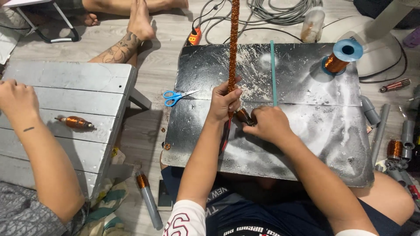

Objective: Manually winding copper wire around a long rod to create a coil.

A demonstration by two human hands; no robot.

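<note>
Gripping a long copper-wound rod, the left hand is closing its fingers around the shaft low down, thumb up along it, over the middle of a black board. The rod is running from that fist straight up and away past the board's far edge, out of the top of the view. Just beside it, the right hand is curling narrowly over a small dark coil piece, fingertips pressing on it; how much of it the hand is actually pinching I cannot tell. The two hands are almost touching, with the piece between them. Red wire is hanging down from under the left fist toward the person's lap.

On the board, a thin teal stick is lying lengthwise just right of the rod, and a blue spool of copper wire is standing upright at the far right corner. Blue scissors are lying on the floor just off the board's left edge.

To the left, another person's forearm is resting across a grey wooden table, the fist at its end closed. A small copper bobbin is lying on that table near the arm. A grey tube with a copper winding is lying on the floor between table and board. More grey tubes and windings are crowding the floor at the right edge.
</note>
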